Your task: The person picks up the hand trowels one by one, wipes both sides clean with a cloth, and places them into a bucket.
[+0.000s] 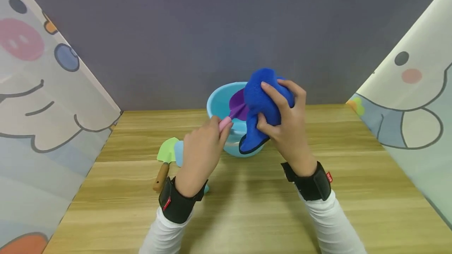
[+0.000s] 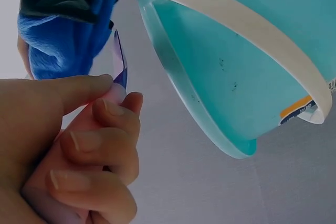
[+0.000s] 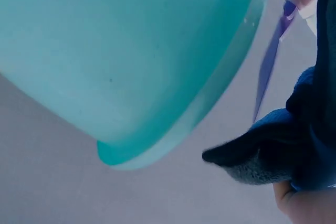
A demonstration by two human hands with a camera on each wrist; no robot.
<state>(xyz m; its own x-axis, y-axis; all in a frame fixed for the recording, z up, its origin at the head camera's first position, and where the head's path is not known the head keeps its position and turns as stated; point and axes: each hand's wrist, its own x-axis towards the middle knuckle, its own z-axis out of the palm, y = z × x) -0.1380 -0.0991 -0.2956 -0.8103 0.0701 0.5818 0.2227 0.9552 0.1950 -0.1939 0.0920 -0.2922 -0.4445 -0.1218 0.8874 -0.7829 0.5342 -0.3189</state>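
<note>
My left hand (image 1: 203,152) grips the pink handle of a toy shovel (image 1: 238,104), whose purple blade tilts up over the light blue bucket (image 1: 219,105). Bunched in my right hand (image 1: 292,128) is a blue cloth (image 1: 265,93) with dark edging, held up against the blade and covering its right part. Fingers curl round the pink handle in the left wrist view, where the bucket's white carrying handle (image 2: 252,19) also shows. From the right wrist, the cloth (image 3: 273,129) hangs beside the blade (image 3: 269,66), apart from the bucket wall (image 3: 131,77).
A green trowel (image 1: 163,173) with a wooden handle lies on the wooden table (image 1: 268,218), left of the bucket. Beside it, a light blue piece (image 1: 179,153) is partly hidden by my left hand. A grey wall (image 1: 169,42) stands behind, with cartoon-printed panels at both sides.
</note>
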